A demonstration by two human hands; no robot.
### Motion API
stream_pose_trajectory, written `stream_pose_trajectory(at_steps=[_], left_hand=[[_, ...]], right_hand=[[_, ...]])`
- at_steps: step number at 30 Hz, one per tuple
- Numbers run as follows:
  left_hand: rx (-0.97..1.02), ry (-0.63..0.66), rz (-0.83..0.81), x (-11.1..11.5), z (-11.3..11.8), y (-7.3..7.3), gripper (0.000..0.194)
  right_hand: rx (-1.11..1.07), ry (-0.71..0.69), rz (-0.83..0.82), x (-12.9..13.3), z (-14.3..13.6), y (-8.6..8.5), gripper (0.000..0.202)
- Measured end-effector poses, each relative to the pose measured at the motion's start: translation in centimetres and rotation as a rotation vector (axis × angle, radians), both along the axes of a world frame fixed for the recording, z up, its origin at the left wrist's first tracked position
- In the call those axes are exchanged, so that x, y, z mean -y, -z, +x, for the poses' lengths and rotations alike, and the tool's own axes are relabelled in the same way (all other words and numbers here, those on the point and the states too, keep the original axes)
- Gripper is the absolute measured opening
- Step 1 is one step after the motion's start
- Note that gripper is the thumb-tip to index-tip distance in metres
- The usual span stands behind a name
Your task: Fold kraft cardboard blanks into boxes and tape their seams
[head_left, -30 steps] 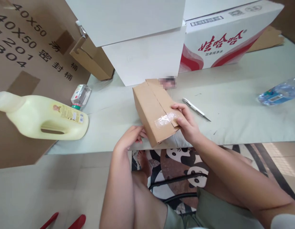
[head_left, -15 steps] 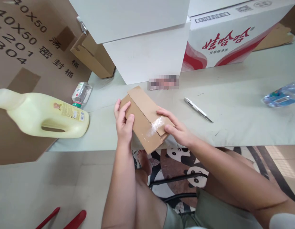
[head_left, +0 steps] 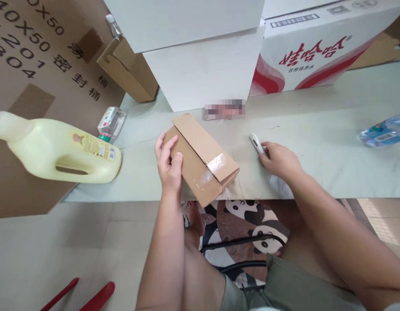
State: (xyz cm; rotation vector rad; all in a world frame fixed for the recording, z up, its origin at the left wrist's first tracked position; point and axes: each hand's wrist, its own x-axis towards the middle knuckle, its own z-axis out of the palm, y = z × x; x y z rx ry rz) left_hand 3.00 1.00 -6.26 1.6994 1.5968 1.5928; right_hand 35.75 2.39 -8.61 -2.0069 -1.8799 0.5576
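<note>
A small brown cardboard box [head_left: 203, 151] with shiny clear tape across its near right end is tilted at the table's front edge. My left hand [head_left: 169, 162] grips its left side, thumb on top and fingers around the far left corner. To the right of the box, my right hand [head_left: 279, 160] is closed on a white craft knife [head_left: 256, 142], thumb and fingers pinching it. The knife's blade end is hidden behind the fingers.
White boxes [head_left: 203, 73] and a red-and-white carton [head_left: 303, 56] stand at the back. A pale yellow jug [head_left: 64, 151], a small clear bottle [head_left: 112, 122] and an open cardboard box [head_left: 131, 69] are at left. A water bottle [head_left: 384, 131] lies at right.
My right hand has let go of the cardboard box, moved right and taken hold of the craft knife. My left hand still holds the box in nearly the same place.
</note>
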Motion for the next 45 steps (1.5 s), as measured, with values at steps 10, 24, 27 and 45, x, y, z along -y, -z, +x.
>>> stream_pose_trajectory(at_steps=[10, 24, 27, 45], left_hand=[[-0.066, -0.171, 0.049, 0.7, 3.3, -0.2, 0.04], [-0.107, -0.17, 0.05, 0.9, 3.6, -0.4, 0.042], [-0.098, -0.168, 0.027, 0.9, 3.7, -0.5, 0.042], [-0.099, -0.197, 0.092, 0.6, 2.6, -0.2, 0.044]], right_hand=[[-1.26, 0.026, 0.454, 0.8, -3.8, -5.5, 0.026], [-0.497, -0.563, 0.865, 5.4, -7.1, -9.1, 0.019], [-0.446, -0.608, 0.926, 5.1, -7.3, -8.4, 0.02], [-1.083, -0.356, 0.989, 5.4, -6.1, -9.2, 0.01]])
